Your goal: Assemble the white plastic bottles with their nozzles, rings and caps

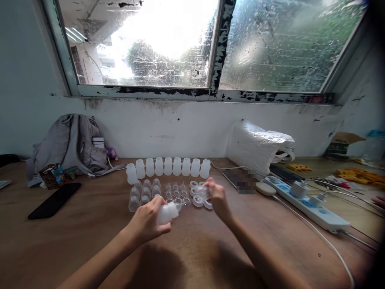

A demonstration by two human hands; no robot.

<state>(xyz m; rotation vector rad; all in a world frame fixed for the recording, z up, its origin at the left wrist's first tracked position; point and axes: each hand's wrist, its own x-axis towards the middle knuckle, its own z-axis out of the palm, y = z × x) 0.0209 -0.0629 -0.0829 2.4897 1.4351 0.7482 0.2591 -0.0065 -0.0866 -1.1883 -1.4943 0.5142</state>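
A small white bottle with a clear nipple on its end is gripped in my left hand, tilted to the right. My right hand pinches a clear cap, somewhat blurred, above the white rings. Several white bottles stand in a row at the back. In front of them, from left to right, are clear caps, clear nipples and white rings. My hands are apart, and the left one partly covers the caps.
Left are a grey backpack, a small box and a black phone. Right are a silver bag, a tablet, a round white device, a power strip with cables, and another person's hand.
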